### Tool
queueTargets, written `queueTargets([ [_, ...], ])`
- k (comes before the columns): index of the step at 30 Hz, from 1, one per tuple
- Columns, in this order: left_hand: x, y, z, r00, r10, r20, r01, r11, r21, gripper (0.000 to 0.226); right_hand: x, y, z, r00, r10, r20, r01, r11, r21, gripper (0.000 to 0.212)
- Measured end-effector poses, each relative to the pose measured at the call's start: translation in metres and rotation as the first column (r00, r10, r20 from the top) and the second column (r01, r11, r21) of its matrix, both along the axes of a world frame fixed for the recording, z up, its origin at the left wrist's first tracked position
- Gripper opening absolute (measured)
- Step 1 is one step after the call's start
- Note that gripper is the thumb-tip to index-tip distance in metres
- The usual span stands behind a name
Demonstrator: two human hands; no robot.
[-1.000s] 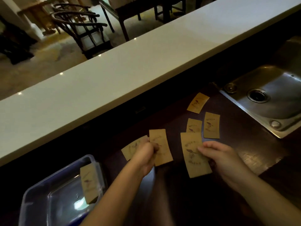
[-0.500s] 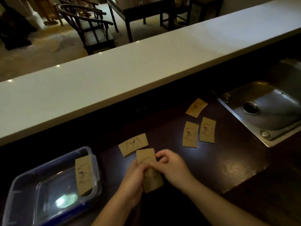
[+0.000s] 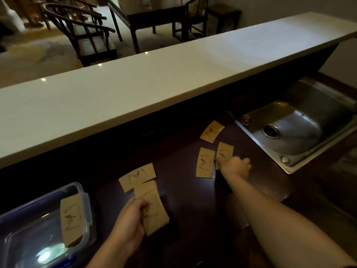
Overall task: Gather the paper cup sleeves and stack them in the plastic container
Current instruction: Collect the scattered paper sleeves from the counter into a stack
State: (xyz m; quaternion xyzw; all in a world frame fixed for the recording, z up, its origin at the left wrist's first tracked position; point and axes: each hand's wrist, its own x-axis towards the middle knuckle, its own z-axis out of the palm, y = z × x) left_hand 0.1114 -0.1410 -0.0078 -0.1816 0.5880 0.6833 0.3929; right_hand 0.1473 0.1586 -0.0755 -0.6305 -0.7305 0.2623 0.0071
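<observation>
My left hand (image 3: 131, 219) grips a small stack of brown paper cup sleeves (image 3: 152, 206) above the dark counter. Another sleeve (image 3: 137, 176) lies flat just behind it. My right hand (image 3: 234, 167) reaches to the right, with its fingers on the lower end of a sleeve (image 3: 224, 152) near the sink. Beside that one lies a sleeve (image 3: 205, 163), and a third (image 3: 212, 131) sits farther back. The clear plastic container (image 3: 11, 219) stands at the lower left, with one sleeve (image 3: 71, 219) leaning against its right wall.
A steel sink (image 3: 301, 128) is set into the counter at the right. A raised white bar top (image 3: 154, 78) runs along the back. Dark chairs and a table stand beyond it.
Both hands were together on the held stack. My right hand has let go and moved right to the sleeves by the sink; my left keeps the stack.
</observation>
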Motion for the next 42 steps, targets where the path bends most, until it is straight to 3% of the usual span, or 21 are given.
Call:
queueTargets([
  [3,-0.004,-0.003,0.002,0.999,0.01,0.044,-0.012,0.999,0.042,0.027,-0.005,-0.011,-0.007,0.994,0.091,0.062,-0.097,0.991,0.097,0.074],
  [7,-0.008,-0.004,0.005,0.997,0.018,0.069,-0.024,0.996,0.09,0.031,-0.01,0.004,-0.005,0.993,-0.071,-0.098,0.062,0.994,-0.089,0.069],
  [10,-0.009,-0.002,0.007,0.996,0.041,0.076,-0.047,0.995,0.09,0.031,-0.005,0.02,0.004,0.969,-0.156,-0.191,0.125,0.978,-0.165,0.03],
  [12,-0.011,-0.001,0.007,0.996,0.059,0.072,-0.065,0.994,0.087,0.032,0.001,0.02,0.014,0.887,-0.22,-0.406,0.13,0.963,-0.237,0.014],
  [13,-0.012,0.0,0.007,0.996,0.068,0.065,-0.073,0.994,0.084,0.033,0.004,0.015,0.023,0.805,-0.276,-0.526,0.116,0.941,-0.317,0.009],
  [15,-0.014,0.002,0.006,0.995,0.085,0.053,-0.089,0.993,0.079,0.034,0.008,-0.008,0.051,0.63,-0.396,-0.668,-0.005,0.858,-0.514,0.007],
  [16,-0.015,0.003,0.006,0.995,0.089,0.048,-0.093,0.993,0.078,0.035,0.009,-0.024,0.061,0.594,-0.405,-0.695,-0.096,0.822,-0.561,0.008],
  [20,-0.016,0.008,0.007,0.996,0.07,0.051,-0.074,0.992,0.097,0.038,0.015,-0.103,0.076,0.688,-0.079,-0.721,-0.438,0.748,-0.499,0.007],
  [22,-0.015,0.011,0.008,0.998,0.039,0.055,-0.044,0.993,0.109,0.042,0.017,-0.136,0.069,0.708,0.044,-0.705,-0.531,0.691,-0.491,0.006],
  [25,-0.014,0.015,0.01,0.999,0.034,0.042,-0.037,0.996,0.077,0.038,0.014,-0.164,0.061,0.72,0.225,-0.656,-0.585,0.705,-0.401,0.007],
  [28,-0.013,0.017,0.007,0.998,0.062,-0.008,-0.062,0.997,-0.036,0.02,0.012,-0.174,0.058,0.705,0.369,-0.606,-0.62,0.736,-0.272,0.01],
  [32,-0.012,0.015,0.003,0.996,0.087,-0.037,-0.09,0.991,-0.099,0.018,0.013,-0.17,0.051,0.665,0.44,-0.604,-0.67,0.709,-0.221,0.008],
  [35,-0.014,0.011,0.0,0.996,0.086,-0.032,-0.089,0.991,-0.101,0.014,0.004,-0.145,0.045,0.713,0.31,-0.629,-0.601,0.732,-0.321,0.012],
  [38,-0.016,0.009,-0.001,0.996,0.09,-0.018,-0.091,0.993,-0.081,0.014,-0.012,-0.1,0.031,0.783,0.066,-0.618,-0.295,0.915,-0.276,0.015],
  [40,-0.017,0.009,0.0,0.995,0.096,-0.015,-0.097,0.993,-0.073,0.016,-0.02,-0.072,0.022,0.86,0.045,-0.509,-0.137,0.98,-0.144,0.032],
  [42,-0.016,0.009,0.002,0.995,0.099,-0.013,-0.099,0.993,-0.066,0.017,-0.023,-0.056,0.014,0.95,0.113,-0.292,-0.13,0.991,-0.041,0.052],
])
